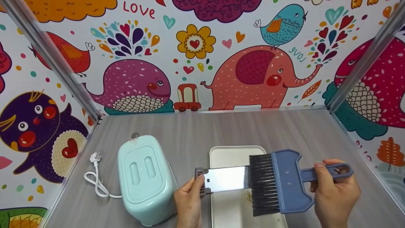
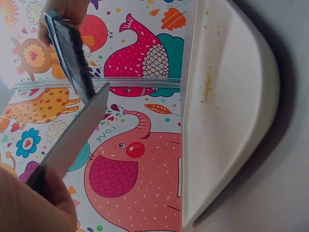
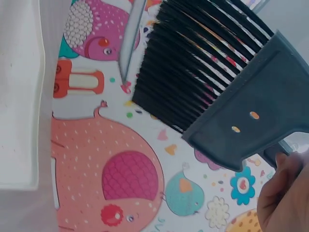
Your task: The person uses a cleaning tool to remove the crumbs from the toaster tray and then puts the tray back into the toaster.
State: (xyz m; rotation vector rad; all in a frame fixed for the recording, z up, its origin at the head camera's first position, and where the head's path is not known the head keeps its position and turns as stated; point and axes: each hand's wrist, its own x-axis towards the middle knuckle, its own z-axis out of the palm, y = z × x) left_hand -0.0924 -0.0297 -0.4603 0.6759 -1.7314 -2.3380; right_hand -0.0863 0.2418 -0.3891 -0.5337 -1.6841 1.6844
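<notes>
My left hand (image 1: 189, 202) pinches the grey plastic end of a toaster crumb tray (image 1: 226, 179), a shiny flat metal plate, and holds it out above a cream tray (image 1: 215, 215). In my right hand (image 1: 337, 193) is the handle of a blue brush (image 1: 289, 182) with long black bristles. The bristle tips overlap the far end of the crumb tray in the head view; the right wrist view shows the bristles (image 3: 178, 67) close to the plate's edge. Brown crumbs (image 2: 207, 89) lie scattered in the cream tray below.
A mint-green toaster (image 1: 145, 177) with a lid over its top stands left of the cream tray. Its white cord and plug (image 1: 96, 158) lie on the grey wood-look table (image 1: 190, 133). Walls with cartoon animals enclose the table at the back and sides.
</notes>
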